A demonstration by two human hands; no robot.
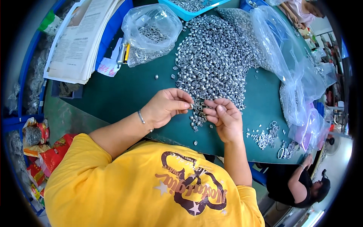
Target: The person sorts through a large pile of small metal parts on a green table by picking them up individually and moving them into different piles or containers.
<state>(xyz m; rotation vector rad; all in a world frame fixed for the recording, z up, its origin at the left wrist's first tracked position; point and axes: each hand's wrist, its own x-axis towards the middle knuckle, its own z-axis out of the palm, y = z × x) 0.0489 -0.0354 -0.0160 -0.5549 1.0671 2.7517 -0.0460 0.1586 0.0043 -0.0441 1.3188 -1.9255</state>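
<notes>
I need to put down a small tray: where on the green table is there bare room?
Freest is the green table left of the heap of small metal pieces, below the clear bag and newspapers. A narrower strip lies right of the right hand. Around both hands and the left hand it's crowded.

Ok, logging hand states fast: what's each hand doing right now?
Left hand: fingers pinched shut at the edge of the metal pieces; what it holds cannot be told.
Right hand: fingers curled shut, contents hidden.
</notes>
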